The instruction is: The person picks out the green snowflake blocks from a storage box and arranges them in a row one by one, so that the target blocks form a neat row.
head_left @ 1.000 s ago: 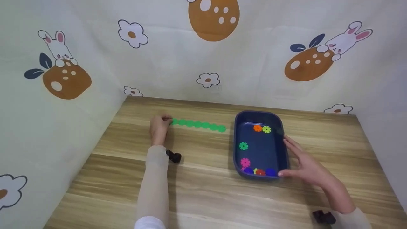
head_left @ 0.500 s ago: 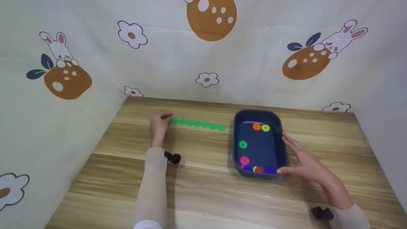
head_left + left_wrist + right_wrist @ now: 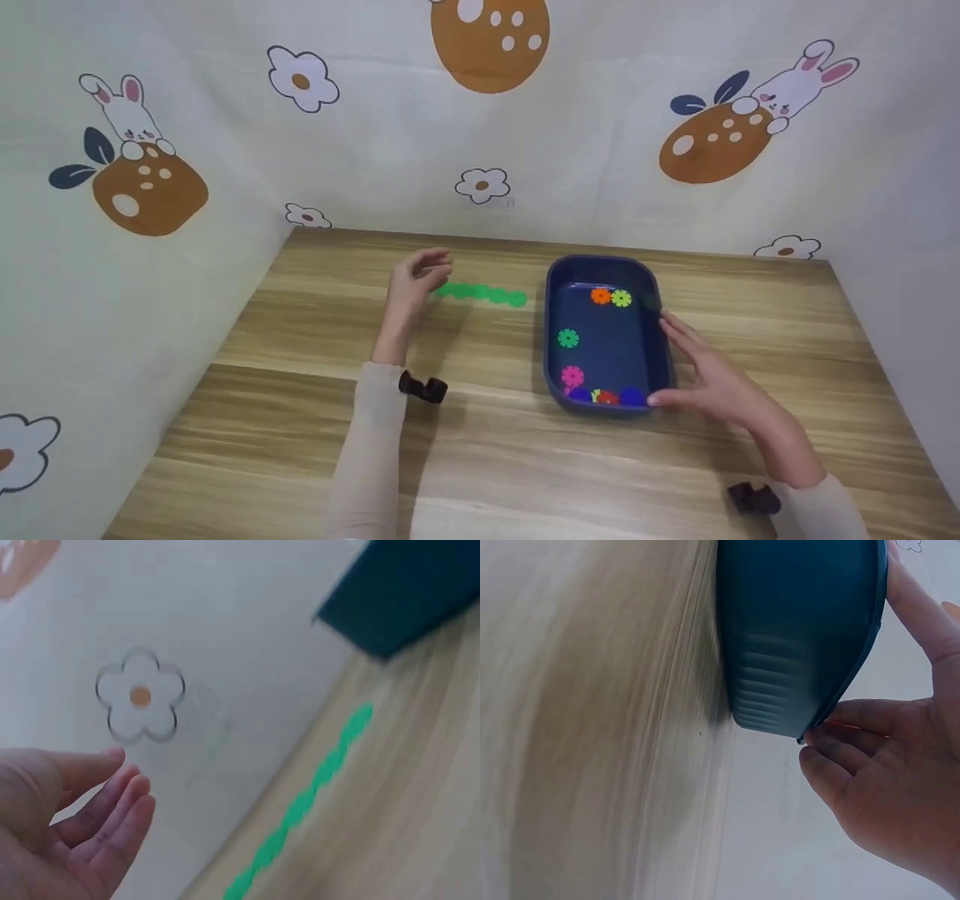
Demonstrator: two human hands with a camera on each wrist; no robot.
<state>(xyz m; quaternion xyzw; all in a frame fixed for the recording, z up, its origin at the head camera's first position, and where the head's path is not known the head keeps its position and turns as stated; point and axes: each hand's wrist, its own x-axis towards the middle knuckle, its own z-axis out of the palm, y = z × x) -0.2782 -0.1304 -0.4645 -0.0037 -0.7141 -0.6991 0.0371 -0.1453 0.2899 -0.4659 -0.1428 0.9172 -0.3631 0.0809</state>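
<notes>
A row of joined green snowflake discs lies flat on the wooden table. Over its left end is my left hand, raised off the table, thumb apart from the loosely bent fingers and nothing between them. The left wrist view shows the same hand with the green row below and to its right. To the right stands a dark blue tray. My right hand touches its rim, thumb at the near right corner and fingers along the right side; in the right wrist view the fingertips meet the rim.
Inside the tray lie an orange disc, a yellow one, a green one and a pink one. More discs, blue and red among them, gather at its near end. A printed cloth hangs behind the table.
My left hand has let go of the green row's left end, lifted and moved right over it. The right hand stays at the tray. The head view has shifted slightly.
</notes>
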